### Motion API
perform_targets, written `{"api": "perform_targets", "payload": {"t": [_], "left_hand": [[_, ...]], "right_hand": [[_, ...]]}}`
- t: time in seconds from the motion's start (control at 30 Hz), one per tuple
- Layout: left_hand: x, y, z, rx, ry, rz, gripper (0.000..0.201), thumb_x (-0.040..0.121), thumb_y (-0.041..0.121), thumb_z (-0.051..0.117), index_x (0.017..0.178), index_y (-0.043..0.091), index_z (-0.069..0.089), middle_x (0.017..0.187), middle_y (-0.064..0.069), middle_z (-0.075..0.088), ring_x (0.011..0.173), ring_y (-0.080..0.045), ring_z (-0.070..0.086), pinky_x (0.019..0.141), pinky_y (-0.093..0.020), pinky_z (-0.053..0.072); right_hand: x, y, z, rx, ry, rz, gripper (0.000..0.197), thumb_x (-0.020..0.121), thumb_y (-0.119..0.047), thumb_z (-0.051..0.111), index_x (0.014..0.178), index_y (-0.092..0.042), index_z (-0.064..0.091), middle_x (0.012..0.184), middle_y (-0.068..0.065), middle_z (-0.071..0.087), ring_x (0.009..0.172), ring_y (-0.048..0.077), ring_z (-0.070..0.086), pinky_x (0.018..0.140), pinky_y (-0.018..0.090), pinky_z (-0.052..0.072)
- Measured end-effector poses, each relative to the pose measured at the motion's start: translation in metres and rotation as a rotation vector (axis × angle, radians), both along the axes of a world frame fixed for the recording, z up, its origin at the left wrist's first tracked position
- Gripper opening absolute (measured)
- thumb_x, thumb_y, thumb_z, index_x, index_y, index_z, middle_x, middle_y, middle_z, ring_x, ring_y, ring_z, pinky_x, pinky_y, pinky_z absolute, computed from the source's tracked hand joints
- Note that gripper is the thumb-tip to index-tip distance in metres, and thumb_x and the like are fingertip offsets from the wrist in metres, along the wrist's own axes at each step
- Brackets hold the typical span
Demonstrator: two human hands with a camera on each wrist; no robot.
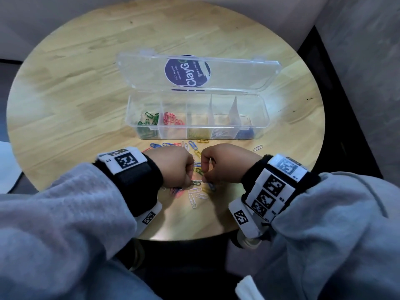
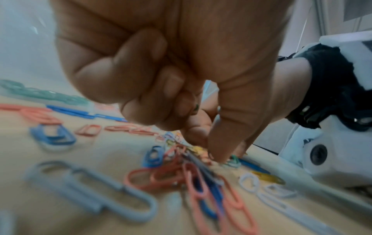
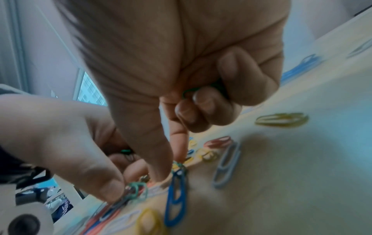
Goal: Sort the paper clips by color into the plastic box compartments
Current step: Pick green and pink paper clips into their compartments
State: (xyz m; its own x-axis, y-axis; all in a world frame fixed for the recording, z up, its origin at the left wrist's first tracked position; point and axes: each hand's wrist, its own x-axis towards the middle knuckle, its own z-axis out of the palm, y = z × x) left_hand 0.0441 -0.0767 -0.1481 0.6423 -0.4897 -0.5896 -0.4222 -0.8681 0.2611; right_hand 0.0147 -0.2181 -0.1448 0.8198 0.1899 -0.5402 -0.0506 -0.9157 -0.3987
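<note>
Loose grey sweatshirt sleeves (image 1: pixel 54 213) are worn on both arms. Each wrist is wrapped in a black fabric band (image 1: pixel 138 176) on which white plastic housings are mounted. Black-and-white square coded markers (image 1: pixel 127 160) are printed on the housings, one on top of the left wrist and several in a row on the right wrist (image 1: pixel 270 189). A round dark camera lens (image 2: pixel 318 155) is set in a white casing

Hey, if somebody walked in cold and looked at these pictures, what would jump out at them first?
Probably the two hands, left hand and right hand, knuckles up over a scatter of coloured paper clips at the near edge of the round wooden table. Behind them, the clear plastic divided box stands open, with green clips in its leftmost compartment and red clips beside them. The right hand also tucks a green clip under its curled fingers.
</note>
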Motion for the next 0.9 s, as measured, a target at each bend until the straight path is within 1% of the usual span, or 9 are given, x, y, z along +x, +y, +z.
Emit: {"api": "perform_targets", "payload": {"t": [0.1, 0.27, 0.37, 0.47, 0.57, 0.67, 0.73, 0.83, 0.9], "left_hand": [[0.002, 0.003, 0.005, -0.074, 0.082, 0.051, 0.017, 0.077, 0.026, 0.063, 0.064, 0.021, 0.054, 0.06, 0.005, 0.06, 0.049, -0.007, 0.051, 0.051, -0.019, 0.041], [0.017, 0.017, 0.017, -0.301, 0.215, 0.266, 0.015, 0.067, 0.028, 0.068, 0.064, 0.019, 0.056, 0.063, 0.001, 0.056, 0.057, -0.016, 0.044, 0.06, -0.023, 0.038], [0.019, 0.025, 0.018, -0.514, 0.357, 0.468, 0.012, 0.055, 0.023, 0.061, 0.06, 0.017, 0.051, 0.058, -0.002, 0.053, 0.053, -0.019, 0.04, 0.051, -0.023, 0.035], [0.019, 0.031, 0.016, -0.629, 0.46, 0.573, 0.02, 0.068, 0.007, 0.062, 0.06, 0.014, 0.044, 0.041, 0.006, 0.048, 0.041, -0.012, 0.035, 0.04, -0.016, 0.028], [0.018, 0.035, 0.018, -0.736, 0.54, 0.682, 0.027, 0.08, -0.005, 0.053, 0.064, 0.013, 0.042, 0.039, 0.005, 0.048, 0.034, -0.006, 0.032, 0.035, -0.012, 0.024], [0.021, 0.038, 0.03, -0.86, 0.587, 0.844, 0.028, 0.085, -0.007, 0.041, 0.074, 0.015, 0.052, 0.048, 0.003, 0.047, 0.037, -0.004, 0.035, 0.035, -0.009, 0.025], [0.026, 0.042, 0.044, -0.92, 0.611, 0.906, 0.035, 0.087, -0.006, 0.034, 0.084, 0.016, 0.06, 0.057, 0.002, 0.043, 0.038, -0.004, 0.035, 0.036, -0.01, 0.026], [0.032, 0.046, 0.069, -1.0, 0.634, 0.932, 0.034, 0.088, 0.001, 0.035, 0.09, 0.015, 0.066, 0.06, 0.003, 0.04, 0.039, -0.003, 0.035, 0.036, -0.01, 0.026], [0.037, 0.044, 0.09, -1.04, 0.594, 0.92, 0.033, 0.087, 0.002, 0.036, 0.089, 0.014, 0.066, 0.058, 0.004, 0.039, 0.039, -0.003, 0.034, 0.037, -0.01, 0.025]], "right_hand": [[0.001, 0.004, -0.001, -0.041, -0.015, 0.036, 0.01, 0.081, -0.018, 0.065, 0.084, -0.02, 0.056, 0.065, -0.009, 0.044, 0.061, 0.009, 0.043, 0.048, 0.02, 0.029], [0.005, 0.006, -0.004, -0.047, -0.017, 0.014, 0.008, 0.079, -0.014, 0.058, 0.075, -0.02, 0.056, 0.067, -0.007, 0.049, 0.073, 0.017, 0.051, 0.051, 0.021, 0.036], [0.005, 0.004, -0.005, -0.04, 0.014, -0.006, 0.015, 0.077, -0.013, 0.059, 0.067, -0.021, 0.053, 0.066, -0.006, 0.051, 0.071, 0.017, 0.052, 0.055, 0.023, 0.04], [0.005, 0.0, -0.003, 0.029, 0.064, -0.092, 0.016, 0.074, -0.013, 0.062, 0.062, -0.02, 0.054, 0.064, -0.004, 0.055, 0.065, 0.015, 0.054, 0.058, 0.024, 0.045], [0.006, -0.007, 0.004, 0.136, 0.07, -0.2, 0.015, 0.072, -0.012, 0.064, 0.062, -0.019, 0.056, 0.06, -0.002, 0.057, 0.056, 0.016, 0.052, 0.052, 0.023, 0.044], [0.005, -0.012, 0.011, 0.242, 0.051, -0.276, 0.019, 0.075, -0.009, 0.063, 0.062, -0.02, 0.054, 0.063, 0.0, 0.061, 0.045, 0.01, 0.048, 0.047, 0.021, 0.042], [0.005, -0.013, 0.017, 0.325, 0.066, -0.322, 0.022, 0.077, -0.006, 0.064, 0.063, -0.021, 0.053, 0.065, 0.001, 0.061, 0.046, 0.008, 0.046, 0.045, 0.021, 0.039], [0.006, -0.009, 0.031, 0.432, 0.088, -0.375, 0.024, 0.079, -0.002, 0.065, 0.068, -0.019, 0.054, 0.059, -0.003, 0.054, 0.052, 0.011, 0.043, 0.047, 0.022, 0.035], [0.009, -0.006, 0.045, 0.505, 0.094, -0.409, 0.021, 0.08, 0.0, 0.065, 0.077, -0.019, 0.057, 0.064, 0.0, 0.053, 0.051, 0.01, 0.041, 0.046, 0.021, 0.033]]}}
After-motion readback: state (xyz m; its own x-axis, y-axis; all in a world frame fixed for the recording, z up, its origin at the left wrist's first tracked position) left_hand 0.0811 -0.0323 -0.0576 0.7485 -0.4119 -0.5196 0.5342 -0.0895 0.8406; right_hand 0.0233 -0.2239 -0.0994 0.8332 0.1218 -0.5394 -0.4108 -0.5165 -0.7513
